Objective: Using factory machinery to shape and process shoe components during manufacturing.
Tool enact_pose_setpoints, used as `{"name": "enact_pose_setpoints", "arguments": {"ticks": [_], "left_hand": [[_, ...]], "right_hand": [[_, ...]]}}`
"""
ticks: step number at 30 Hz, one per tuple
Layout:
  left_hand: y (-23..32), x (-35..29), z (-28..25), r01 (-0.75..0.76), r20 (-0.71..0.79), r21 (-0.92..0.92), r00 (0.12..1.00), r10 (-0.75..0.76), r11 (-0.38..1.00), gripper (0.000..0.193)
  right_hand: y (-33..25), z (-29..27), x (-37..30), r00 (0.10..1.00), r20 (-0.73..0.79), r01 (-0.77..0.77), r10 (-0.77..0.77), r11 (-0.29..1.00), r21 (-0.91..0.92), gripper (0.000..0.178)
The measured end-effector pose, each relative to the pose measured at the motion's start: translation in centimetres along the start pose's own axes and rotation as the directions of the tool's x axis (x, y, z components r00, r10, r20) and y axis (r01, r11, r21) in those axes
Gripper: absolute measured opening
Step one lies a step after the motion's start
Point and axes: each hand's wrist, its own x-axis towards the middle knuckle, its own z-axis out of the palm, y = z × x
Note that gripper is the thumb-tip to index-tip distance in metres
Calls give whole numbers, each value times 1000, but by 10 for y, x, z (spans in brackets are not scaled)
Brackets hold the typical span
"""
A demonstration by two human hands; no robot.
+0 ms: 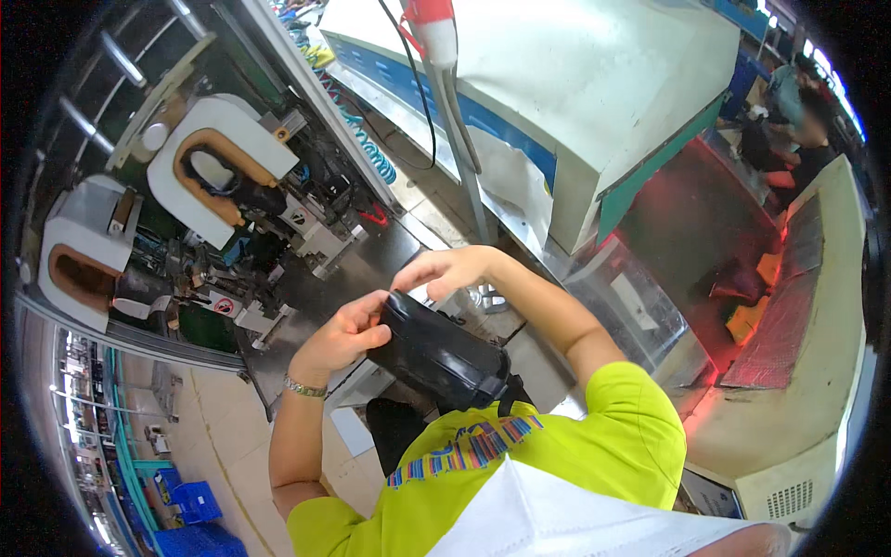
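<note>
A glossy black leather-like piece, perhaps a shoe or boot upper, lies tilted in front of my waist. My left hand pinches its far left edge, with the thumb on top. At its far tip, my right hand reaches over with curved fingers and the thumb held apart. The right fingertips are close to the tip or touching it; I cannot tell which. Its near end, by a black strap, rests against my yellow-green shirt.
A machine with two padded, horseshoe-shaped moulds stands at the left above a dark metal ledge. A large pale cabinet is ahead. To the right, a red-lit conveyor runs beside a pale hood. Blue bins sit lower left.
</note>
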Motion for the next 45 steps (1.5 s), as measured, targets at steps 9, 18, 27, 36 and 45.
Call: {"name": "enact_pose_setpoints", "arguments": {"ticks": [9, 18, 27, 36, 45], "left_hand": [[1, -125, -65, 112, -189, 259, 980, -63, 959, 47], [-24, -167, -115, -527, -512, -212, 777, 366, 823, 43], [-27, -251, -191, -437, -561, 215, 677, 477, 873, 20], [39, -265, -252, -647, -682, 479, 153, 716, 594, 23], [36, -237, -321, -751, -814, 435, -92, 574, 496, 14]], "right_hand": [[-19, 17, 83, 977, -211, 44, -8, 986, 164, 15], [7, -6, 184, 976, -216, 111, -18, 898, 427, 36], [2, -3, 296, 992, -125, 17, -18, 1000, -8, 16], [-14, -2, 433, 829, -399, 321, -393, 917, -236, 10], [-4, -28, 484, 701, -633, 341, -329, 934, -107, 14]]}}
